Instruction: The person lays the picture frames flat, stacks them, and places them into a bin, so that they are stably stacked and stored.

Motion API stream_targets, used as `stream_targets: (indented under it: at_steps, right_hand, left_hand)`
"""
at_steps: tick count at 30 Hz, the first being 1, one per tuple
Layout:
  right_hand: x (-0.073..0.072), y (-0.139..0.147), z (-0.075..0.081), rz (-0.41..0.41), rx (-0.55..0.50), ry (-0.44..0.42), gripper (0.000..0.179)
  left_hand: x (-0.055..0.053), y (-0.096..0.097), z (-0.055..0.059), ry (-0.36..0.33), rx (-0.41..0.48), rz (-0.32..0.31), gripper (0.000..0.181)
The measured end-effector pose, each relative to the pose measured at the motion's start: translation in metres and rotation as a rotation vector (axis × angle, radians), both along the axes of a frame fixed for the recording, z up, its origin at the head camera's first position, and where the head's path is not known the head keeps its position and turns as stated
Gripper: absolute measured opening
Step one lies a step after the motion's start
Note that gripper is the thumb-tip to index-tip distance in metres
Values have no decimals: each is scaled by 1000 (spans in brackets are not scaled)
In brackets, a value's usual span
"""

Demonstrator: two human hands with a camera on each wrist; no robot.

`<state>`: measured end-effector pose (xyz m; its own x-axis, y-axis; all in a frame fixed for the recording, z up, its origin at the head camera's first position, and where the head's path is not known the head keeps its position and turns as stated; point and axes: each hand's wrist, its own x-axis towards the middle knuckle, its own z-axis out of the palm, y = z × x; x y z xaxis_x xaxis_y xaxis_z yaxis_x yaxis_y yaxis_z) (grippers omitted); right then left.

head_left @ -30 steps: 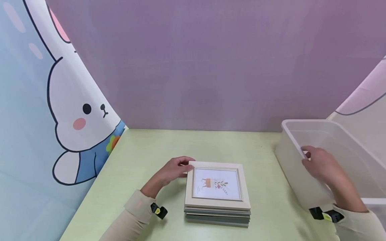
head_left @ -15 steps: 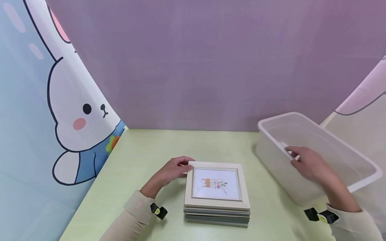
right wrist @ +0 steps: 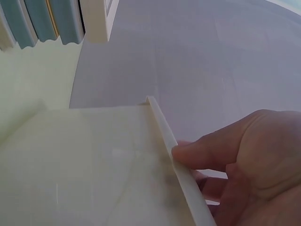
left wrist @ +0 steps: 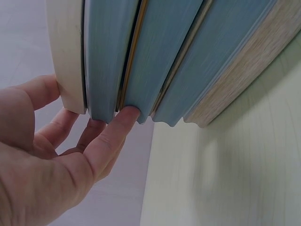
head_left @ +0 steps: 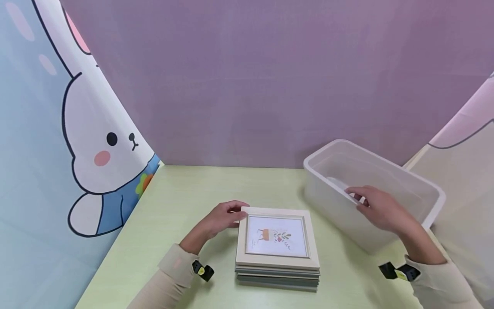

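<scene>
Several picture frames lie in a stack, a cream picture frame (head_left: 278,260) on top with a plant print inside. Blue frames (left wrist: 160,61) and a wood-toned frame (left wrist: 235,70) show below it in the left wrist view. At the stack's far left corner, my left hand (head_left: 221,219) rests its thumb and fingertips against the frame edges. My right hand (head_left: 382,210) pinches the near-left rim of a whitish plastic bin (head_left: 335,210). Seen from the right wrist, the thumb (right wrist: 197,153) presses one side of that rim, with the fingers behind it. The bin stands angled, right of the stack.
A pale green tabletop (head_left: 200,184) lies under everything. Behind it rises a purple backdrop (head_left: 262,86). Rabbit-printed fabric (head_left: 104,141) bounds the left side, and pale fabric (head_left: 467,206) hangs on the right. Nothing is visible inside the shown part of the bin.
The bin has moved left toward the frame stack and turned at an angle, my right hand travelling with it on the rim. My left hand and the stack have stayed in place.
</scene>
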<state>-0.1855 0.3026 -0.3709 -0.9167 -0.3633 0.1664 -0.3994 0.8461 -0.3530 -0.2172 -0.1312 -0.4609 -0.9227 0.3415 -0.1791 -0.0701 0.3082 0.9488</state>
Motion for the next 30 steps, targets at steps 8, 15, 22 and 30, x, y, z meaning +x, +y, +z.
stream_targets:
  at_steps: [8, 15, 22, 30]
  right_hand:
    - [-6, -12, 2, 75, -15, 6, 40]
    - [-14, -23, 2, 165, -37, 69, 41]
    - [-24, -38, 3, 213, -43, 68, 42]
    - [-40, -57, 2, 295, -38, 77, 42]
  left_hand:
    - [1, -1, 2, -7, 1, -1, 32]
    - [1, -2, 1, -13, 12, -4, 33]
    - [0, -2, 0, -16, 23, -1, 33]
    - [-3, 1, -2, -20, 20, 3, 34]
